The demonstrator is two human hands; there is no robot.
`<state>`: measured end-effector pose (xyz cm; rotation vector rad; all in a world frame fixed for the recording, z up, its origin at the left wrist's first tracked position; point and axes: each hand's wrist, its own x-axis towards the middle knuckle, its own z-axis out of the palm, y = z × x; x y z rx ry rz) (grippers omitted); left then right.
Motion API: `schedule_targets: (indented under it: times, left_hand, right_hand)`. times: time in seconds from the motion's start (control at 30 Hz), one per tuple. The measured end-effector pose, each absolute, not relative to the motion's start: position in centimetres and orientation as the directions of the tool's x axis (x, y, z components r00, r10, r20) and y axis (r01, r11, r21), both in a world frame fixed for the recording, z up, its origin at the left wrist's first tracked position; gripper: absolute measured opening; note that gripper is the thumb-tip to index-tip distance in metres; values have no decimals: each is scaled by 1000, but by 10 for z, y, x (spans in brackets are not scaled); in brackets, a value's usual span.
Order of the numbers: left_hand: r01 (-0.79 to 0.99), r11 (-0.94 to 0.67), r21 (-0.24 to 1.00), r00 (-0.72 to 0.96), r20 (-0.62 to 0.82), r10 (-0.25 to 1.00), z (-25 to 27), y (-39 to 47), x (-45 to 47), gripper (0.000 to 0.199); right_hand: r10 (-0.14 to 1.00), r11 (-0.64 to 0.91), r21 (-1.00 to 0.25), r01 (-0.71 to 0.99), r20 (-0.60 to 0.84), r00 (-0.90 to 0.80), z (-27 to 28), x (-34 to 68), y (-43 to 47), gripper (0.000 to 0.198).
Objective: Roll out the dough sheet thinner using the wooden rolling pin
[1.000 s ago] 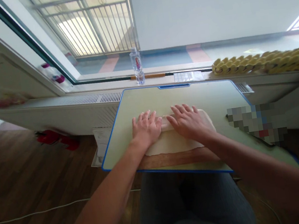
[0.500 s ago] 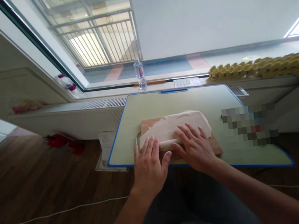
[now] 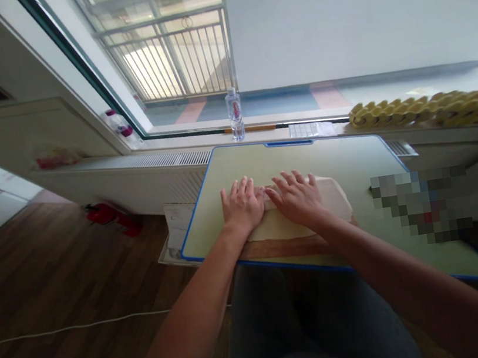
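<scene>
A thin, pale sheet of dough (image 3: 334, 196) lies over a wooden board (image 3: 287, 248), whose near edge shows. My left hand (image 3: 243, 205) lies palm down at the dough's far left part, fingers stretched forward. Beside it, my right hand (image 3: 299, 199) is flat on the dough's far middle, its fingers spread. The two thumbs nearly meet. Between and under the hands runs a pale rod-like shape, perhaps a rolling pin or a rolled edge of dough; my hands hide most of it.
The board rests on a pale green table (image 3: 203, 225) with a blue rim. A blurred-out item (image 3: 420, 204) sits at its right. On the windowsill stand a clear bottle (image 3: 235, 114), a white keyboard-like item (image 3: 303, 130) and yellow wavy packaging (image 3: 429, 111). A red fire extinguisher (image 3: 113, 217) is on the floor at left.
Both hands have slid forward, from the dough's near edge toward its far edge. The near part of the dough and the board's near strip are now uncovered. The view has shifted slightly left.
</scene>
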<state>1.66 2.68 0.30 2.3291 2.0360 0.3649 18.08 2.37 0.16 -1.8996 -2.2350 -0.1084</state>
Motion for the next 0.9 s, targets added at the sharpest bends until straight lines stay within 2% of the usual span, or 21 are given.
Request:
schedule_targets:
  times: [0.13,0.3,0.43,0.63,0.9]
  left_hand:
    - [969,-174,173,149,148,978,2,-1,14,64]
    - [954,-237,183,207,171,963,-5,-61,8,64]
    - [957,-217,191,185,170,968,-2,-25,10,62]
    - [972,-149,184,143,47,989,8,57,14,61]
    - [967,-202,154,183,126,975,4,6,13,58]
  right_hand:
    - [972,168,-90,982,181,-150,0,183,4,65]
    - [949,256,-110,960,216,-228,-8,194,-45,62]
    - [960,218,-95,971,198,-197,-5,193,-17,63]
    - [994,111,-133,985,27,-108,6,183,56,66]
    - [983,172,-94,981,86,-164,3,192,7,63]
